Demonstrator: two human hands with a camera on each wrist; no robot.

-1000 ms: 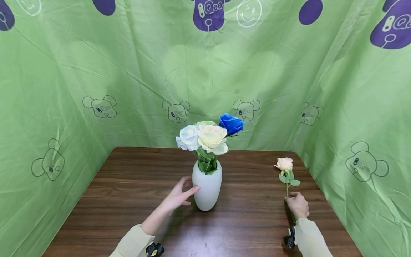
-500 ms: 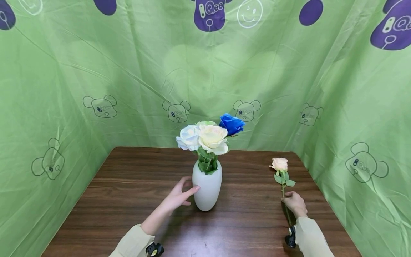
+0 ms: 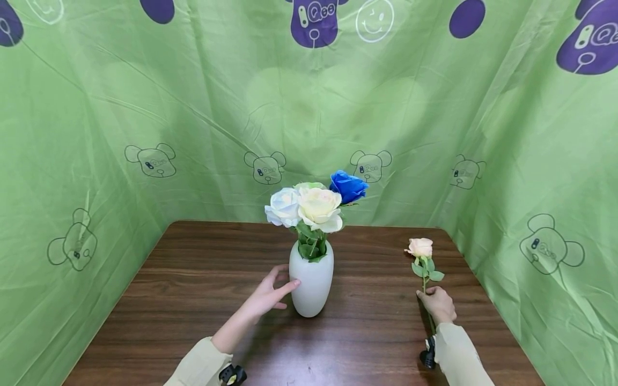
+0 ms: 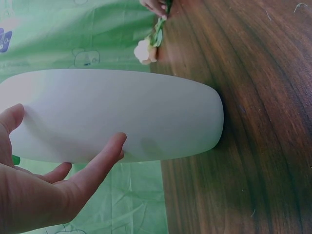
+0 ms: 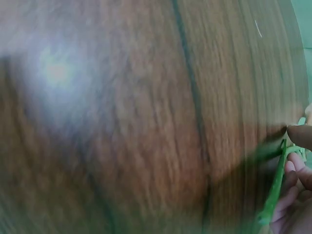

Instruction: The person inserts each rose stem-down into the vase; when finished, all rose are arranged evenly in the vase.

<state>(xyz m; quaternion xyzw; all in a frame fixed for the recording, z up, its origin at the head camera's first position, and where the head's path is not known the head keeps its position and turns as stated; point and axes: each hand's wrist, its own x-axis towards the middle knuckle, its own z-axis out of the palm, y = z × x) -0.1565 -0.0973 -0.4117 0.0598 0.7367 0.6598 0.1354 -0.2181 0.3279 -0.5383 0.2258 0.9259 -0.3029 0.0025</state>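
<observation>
A white vase [image 3: 311, 284] stands upright near the middle of the table, holding several artificial roses: pale blue [image 3: 282, 207], cream [image 3: 319, 208], greenish and deep blue [image 3: 348, 186]. My left hand [image 3: 266, 295] touches the vase's left side, thumb and fingers spread along it; the left wrist view shows fingertips [image 4: 118, 139] against its smooth wall. At the right, my right hand [image 3: 438, 304] pinches the stem of a pale pink rose [image 3: 420, 247], whose bloom points toward the far edge. The green stem [image 5: 276, 187] passes between the fingers in the right wrist view.
Beneath everything is a dark wood-grain table [image 3: 212, 257] with rounded far corners. Green printed cloth [image 3: 203, 118] hangs behind it and along both sides. A black wrist device [image 3: 234, 374] sits at the left cuff, another [image 3: 427, 354] at the right.
The right hand has shifted left with the pink rose, whose bloom moved left over the first half second. The left hand and the vase have stayed put.
</observation>
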